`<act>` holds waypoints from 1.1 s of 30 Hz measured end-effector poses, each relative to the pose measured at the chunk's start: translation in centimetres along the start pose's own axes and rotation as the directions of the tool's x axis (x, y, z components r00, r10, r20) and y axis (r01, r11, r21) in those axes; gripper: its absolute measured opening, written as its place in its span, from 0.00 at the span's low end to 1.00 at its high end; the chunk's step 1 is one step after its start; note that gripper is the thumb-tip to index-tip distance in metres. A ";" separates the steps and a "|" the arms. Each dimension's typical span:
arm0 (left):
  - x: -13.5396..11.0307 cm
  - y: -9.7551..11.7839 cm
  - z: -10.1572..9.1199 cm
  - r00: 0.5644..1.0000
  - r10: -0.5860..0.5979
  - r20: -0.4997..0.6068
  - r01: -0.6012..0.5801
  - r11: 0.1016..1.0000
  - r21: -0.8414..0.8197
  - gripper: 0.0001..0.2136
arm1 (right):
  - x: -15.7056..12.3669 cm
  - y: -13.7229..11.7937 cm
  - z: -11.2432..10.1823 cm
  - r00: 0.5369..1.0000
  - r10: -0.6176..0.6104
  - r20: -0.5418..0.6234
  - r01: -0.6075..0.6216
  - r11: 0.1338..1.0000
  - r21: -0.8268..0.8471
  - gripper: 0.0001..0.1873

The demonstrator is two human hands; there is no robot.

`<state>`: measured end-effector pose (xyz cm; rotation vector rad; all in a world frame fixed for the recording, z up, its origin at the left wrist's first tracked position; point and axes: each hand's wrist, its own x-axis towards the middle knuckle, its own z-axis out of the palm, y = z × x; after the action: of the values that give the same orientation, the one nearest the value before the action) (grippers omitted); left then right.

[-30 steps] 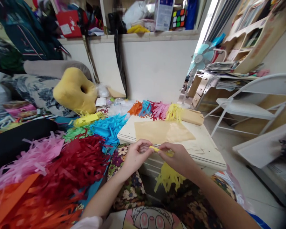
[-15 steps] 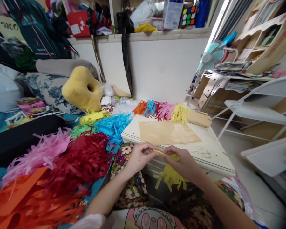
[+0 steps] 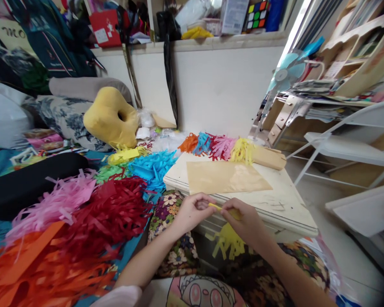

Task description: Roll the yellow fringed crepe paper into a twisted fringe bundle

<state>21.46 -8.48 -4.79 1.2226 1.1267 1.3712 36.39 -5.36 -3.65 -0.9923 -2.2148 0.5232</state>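
My left hand (image 3: 193, 209) and my right hand (image 3: 243, 219) meet just in front of the near edge of a small white table (image 3: 291, 213). Both pinch a yellow fringed paper strip (image 3: 228, 241); its rolled top runs between my fingertips and its cut fringe hangs down below my right hand. On the table lies a tan paper sheet (image 3: 225, 178). Behind it sits a tan roll (image 3: 269, 157) wrapped with orange, blue, pink and yellow fringes (image 3: 220, 146).
Heaps of cut fringe paper lie to the left: red (image 3: 110, 213), pink (image 3: 56, 202), orange (image 3: 32, 273), blue (image 3: 152, 166). A yellow ring cushion (image 3: 110, 117) rests behind them. A white folding chair (image 3: 348, 149) and a fan (image 3: 281, 76) stand at the right.
Both hands stay pinched on the yellow strip and have sunk slightly lower in view. The hanging fringe has shifted a little under my right hand. The camera has drifted.
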 end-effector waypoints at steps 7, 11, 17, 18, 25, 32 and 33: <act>-0.1 -0.2 0.1 0.999 0.005 0.033 -0.007 0.998 0.055 0.07 | -0.4 -0.1 -0.1 0.998 0.000 0.062 -0.006 0.996 0.091 0.07; -0.1 -0.5 0.1 0.999 0.010 0.044 -0.014 0.995 0.101 0.07 | -0.6 0.3 0.0 0.994 -0.015 0.104 0.012 0.999 0.030 0.09; 0.1 -0.7 -0.5 0.999 0.045 0.014 -0.047 0.980 0.194 0.08 | -0.9 0.8 0.2 0.994 -0.074 0.080 0.076 0.997 -0.031 0.06; 0.1 -0.7 -0.5 0.998 0.059 0.006 -0.059 0.976 0.211 0.08 | -1.0 0.8 0.3 0.994 -0.083 0.077 0.086 0.996 -0.034 0.05; 0.5 -0.7 -0.3 0.973 0.227 0.050 -0.223 0.853 0.472 0.07 | -1.4 0.7 0.6 0.998 -0.051 0.047 0.054 0.997 -0.063 0.03; 1.0 -1.2 -0.4 0.977 0.204 0.055 -0.205 0.852 0.482 0.06 | -1.6 1.6 1.3 0.990 0.089 0.111 -0.106 0.982 0.157 0.04; 1.4 -1.3 -0.4 0.977 0.212 0.038 -0.204 0.854 0.478 0.06 | -1.5 1.9 1.4 0.985 0.101 0.140 -0.129 0.969 0.209 0.04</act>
<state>21.10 -6.95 -5.94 1.7359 1.4345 1.2974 37.09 -5.40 -6.35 -0.9981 -2.1628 0.8848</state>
